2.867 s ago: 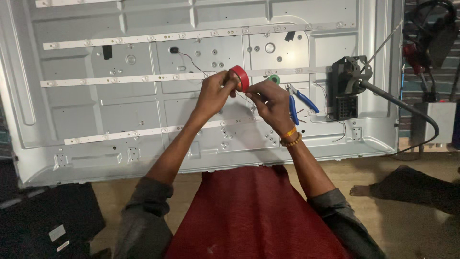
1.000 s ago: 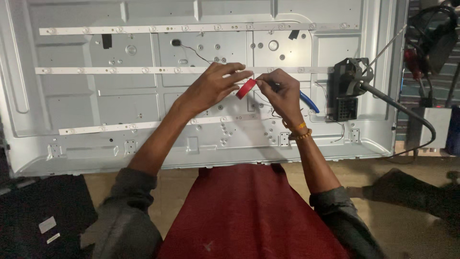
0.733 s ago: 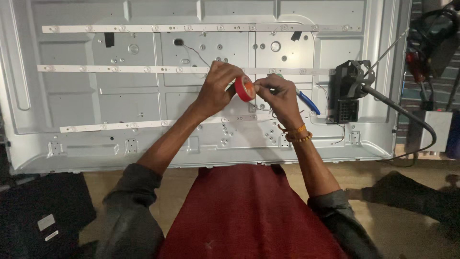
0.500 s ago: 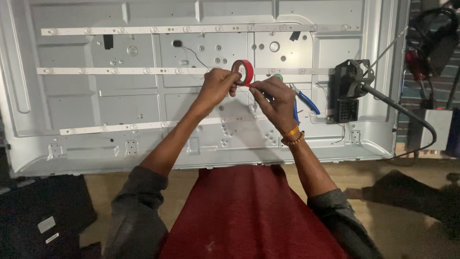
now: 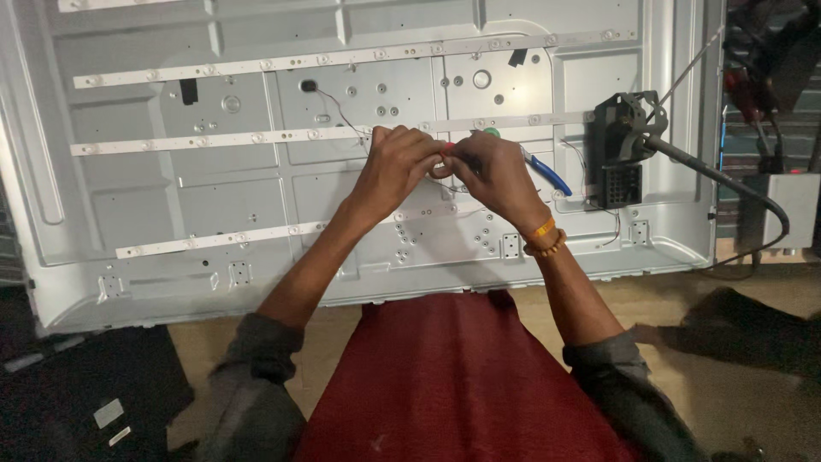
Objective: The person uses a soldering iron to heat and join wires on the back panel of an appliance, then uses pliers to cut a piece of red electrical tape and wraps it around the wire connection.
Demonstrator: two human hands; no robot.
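Soft, even overhead light on the pale panel; dim corners, slight motion blur.

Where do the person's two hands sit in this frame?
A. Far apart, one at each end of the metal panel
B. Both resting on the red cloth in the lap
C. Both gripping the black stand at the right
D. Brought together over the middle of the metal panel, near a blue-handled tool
D: the left hand and right hand meet over the metal panel, with the blue-handled tool lying just to the right.
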